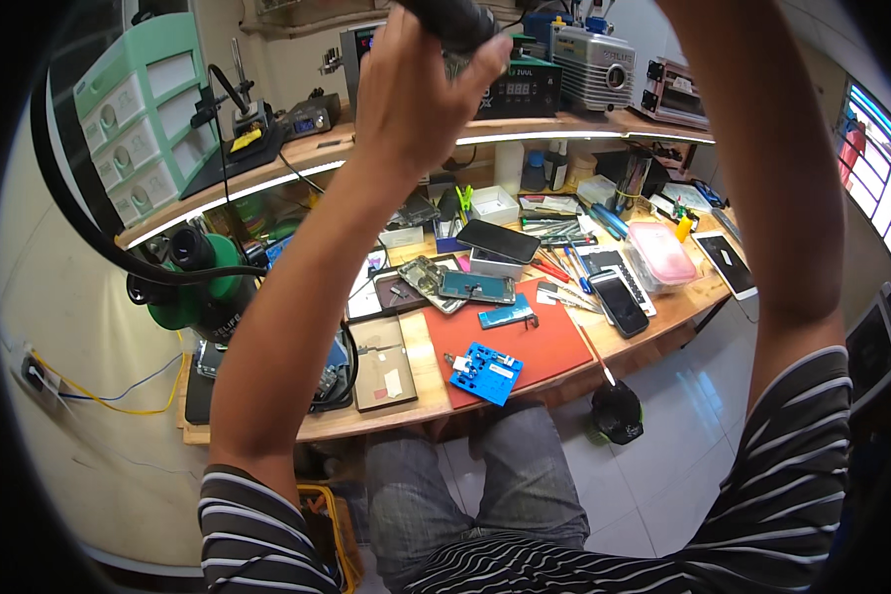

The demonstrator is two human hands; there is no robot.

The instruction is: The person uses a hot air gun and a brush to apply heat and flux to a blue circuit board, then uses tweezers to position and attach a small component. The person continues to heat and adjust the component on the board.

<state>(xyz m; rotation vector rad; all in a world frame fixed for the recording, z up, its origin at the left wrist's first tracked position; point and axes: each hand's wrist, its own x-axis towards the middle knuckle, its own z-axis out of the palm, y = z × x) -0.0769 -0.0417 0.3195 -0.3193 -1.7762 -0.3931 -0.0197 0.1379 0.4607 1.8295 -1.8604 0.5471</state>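
My left hand point(418, 94) is raised high above the workbench and closed around a black cylindrical handle point(453, 18) at the top edge of the picture. My right forearm point(752, 158) also reaches up and leaves the frame at the top, so that hand is hidden. Far below the hands, a red mat point(549, 346) lies on the wooden bench point(421, 391). On it rest a blue fixture plate point(487, 372) and a small blue-green phone part point(507, 317). An opened phone point(475, 287) lies just behind the mat.
Several phones point(619, 302), tools and a pink lidded box point(663, 252) crowd the bench's right side. A green microscope point(203, 287) and a thick black hose point(69, 208) stand at the left. A drawer unit point(139, 119) and bench instruments point(525, 94) sit on the shelf. A black cap point(616, 411) lies on the tiled floor.
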